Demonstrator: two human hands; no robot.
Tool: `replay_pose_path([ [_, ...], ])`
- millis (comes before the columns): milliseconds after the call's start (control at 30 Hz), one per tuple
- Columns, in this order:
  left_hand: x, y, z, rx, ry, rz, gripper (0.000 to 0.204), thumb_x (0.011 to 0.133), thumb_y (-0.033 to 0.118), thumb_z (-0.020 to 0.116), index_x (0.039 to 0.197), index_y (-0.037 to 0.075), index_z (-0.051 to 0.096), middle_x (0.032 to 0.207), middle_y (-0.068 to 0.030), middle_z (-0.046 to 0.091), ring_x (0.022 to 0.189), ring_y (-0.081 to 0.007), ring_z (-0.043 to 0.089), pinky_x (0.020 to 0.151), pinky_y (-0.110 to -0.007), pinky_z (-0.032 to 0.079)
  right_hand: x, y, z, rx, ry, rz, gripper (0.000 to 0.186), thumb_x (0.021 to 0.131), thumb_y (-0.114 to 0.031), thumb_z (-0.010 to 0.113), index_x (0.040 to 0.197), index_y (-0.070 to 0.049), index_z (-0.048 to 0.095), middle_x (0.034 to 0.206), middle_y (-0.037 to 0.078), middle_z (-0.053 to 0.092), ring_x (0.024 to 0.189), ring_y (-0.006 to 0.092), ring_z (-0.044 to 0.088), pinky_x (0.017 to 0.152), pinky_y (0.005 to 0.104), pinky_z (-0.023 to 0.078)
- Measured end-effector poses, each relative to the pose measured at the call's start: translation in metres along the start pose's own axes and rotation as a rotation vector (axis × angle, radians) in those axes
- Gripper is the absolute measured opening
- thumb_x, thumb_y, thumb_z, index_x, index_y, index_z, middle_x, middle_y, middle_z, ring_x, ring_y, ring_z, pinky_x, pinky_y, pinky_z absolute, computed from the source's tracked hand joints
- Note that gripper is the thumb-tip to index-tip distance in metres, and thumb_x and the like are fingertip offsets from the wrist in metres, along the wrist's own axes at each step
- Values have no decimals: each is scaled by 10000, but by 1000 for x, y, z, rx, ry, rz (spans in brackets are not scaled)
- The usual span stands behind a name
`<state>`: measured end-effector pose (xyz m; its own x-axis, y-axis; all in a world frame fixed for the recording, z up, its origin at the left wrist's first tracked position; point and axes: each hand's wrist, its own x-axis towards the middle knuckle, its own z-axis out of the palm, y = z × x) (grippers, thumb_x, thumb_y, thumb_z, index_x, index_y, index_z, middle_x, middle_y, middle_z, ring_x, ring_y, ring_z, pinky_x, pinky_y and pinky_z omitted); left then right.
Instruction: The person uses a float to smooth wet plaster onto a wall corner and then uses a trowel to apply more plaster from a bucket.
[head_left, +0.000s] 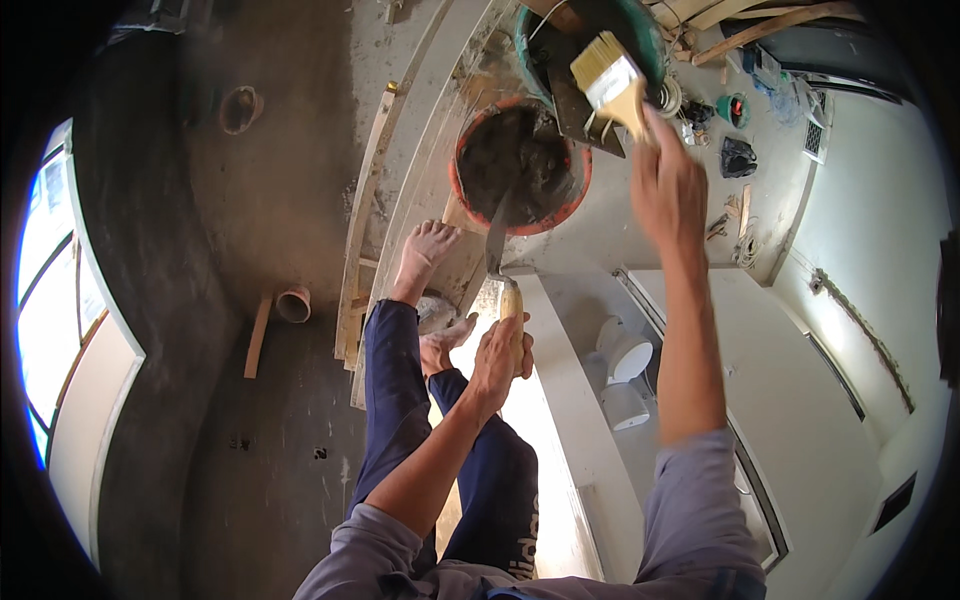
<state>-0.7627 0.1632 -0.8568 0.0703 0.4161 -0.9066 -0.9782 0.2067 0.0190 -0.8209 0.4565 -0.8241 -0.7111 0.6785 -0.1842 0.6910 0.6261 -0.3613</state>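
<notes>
Wrapped round the wooden handle of a trowel (511, 310) is my left hand (495, 358). The trowel's metal blade (497, 232) points away from me, its tip over or touching the dark wet mortar (515, 165) in an orange-rimmed bucket (462, 190). My right hand (668, 185) is raised at the right, closed on the pale wooden handle of a wide paintbrush (612, 82) with light bristles. Behind the brush stands a green bucket (655, 45), with a dark flat board (578, 110) leaning at its edge. The brush hides part of both.
My bare feet (428, 250) stand on long planks (372, 185) laid as a raised platform. Pipe stubs (293, 304) stick out of the dark plastered wall at left. White round fittings (628, 360) are below my right arm. Wood scraps (780, 30) and a black bag (738, 158) lie at far right.
</notes>
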Motion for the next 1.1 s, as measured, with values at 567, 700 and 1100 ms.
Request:
replay_pose_path([
  [567,-5,14,7,6,-14,-18,524,987,442,460,1230,-22,470,772,-41,512,547,-125,494,491,-261,396,112,69,54,-38,-204,97,374,880,-306,526,1136,-79,675,1107,201,666,1066,340,632,910,395,490],
  [700,-2,11,1,-18,-19,-2,571,968,484,481,1216,-29,470,763,-54,522,509,-128,490,468,-261,390,19,31,-9,174,-99,84,389,926,-252,547,1208,5,619,1089,224,669,1016,312,661,873,351,495],
  [1100,-3,6,3,-36,-17,-59,470,1003,394,464,1207,-29,480,742,-47,505,554,-148,492,485,-281,392,-139,44,101,-22,-12,-14,334,896,-151,620,1209,-35,601,885,142,697,735,295,685,625,390,536],
])
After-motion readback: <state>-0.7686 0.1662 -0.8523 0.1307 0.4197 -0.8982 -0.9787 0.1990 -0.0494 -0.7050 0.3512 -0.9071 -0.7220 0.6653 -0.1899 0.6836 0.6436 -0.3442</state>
